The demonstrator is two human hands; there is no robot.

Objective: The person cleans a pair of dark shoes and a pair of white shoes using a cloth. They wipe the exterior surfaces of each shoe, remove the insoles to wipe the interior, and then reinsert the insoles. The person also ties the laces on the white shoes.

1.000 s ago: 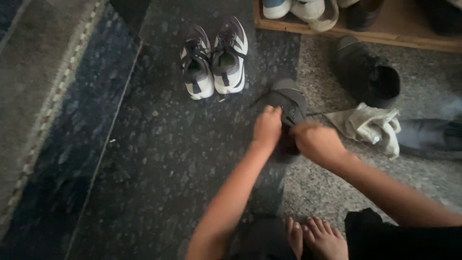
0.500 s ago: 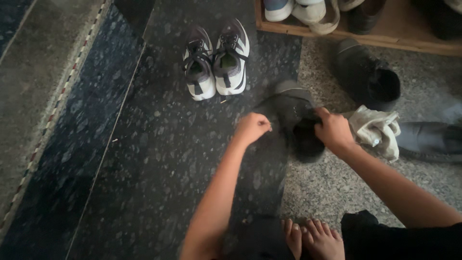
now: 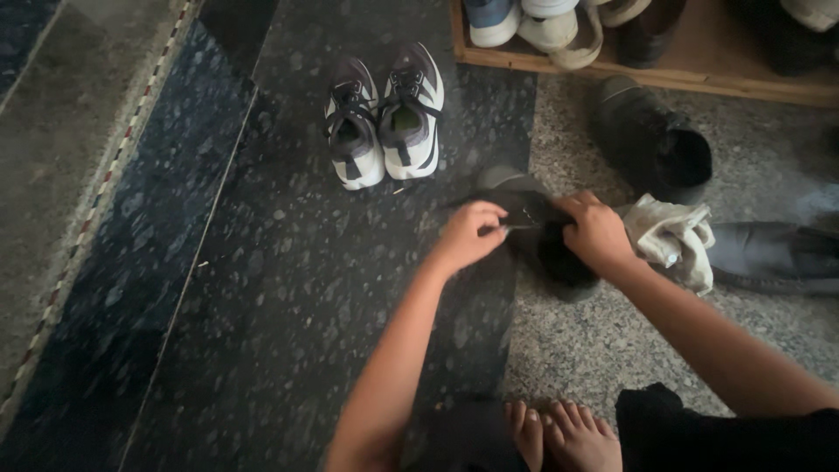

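A dark shoe (image 3: 546, 240) lies on the floor in front of me, at the seam between dark stone and speckled stone. My left hand (image 3: 472, 232) pinches a dark lace or tongue at the shoe's left side. My right hand (image 3: 599, 234) grips the shoe's upper from the right. Both forearms reach in from the bottom of the head view. My bare feet (image 3: 564, 433) show at the lower edge.
A pair of grey and white sneakers (image 3: 384, 114) stands further out. A dark boot (image 3: 655, 140) lies at the right, with a pale cloth (image 3: 673, 236) and another dark shoe (image 3: 778, 253) beside it. A wooden shoe rack (image 3: 647, 77) with several shoes runs along the top.
My hands have spread apart on the dark shoe: the left moved left pulling the lace, the right shifted onto the shoe's right side.
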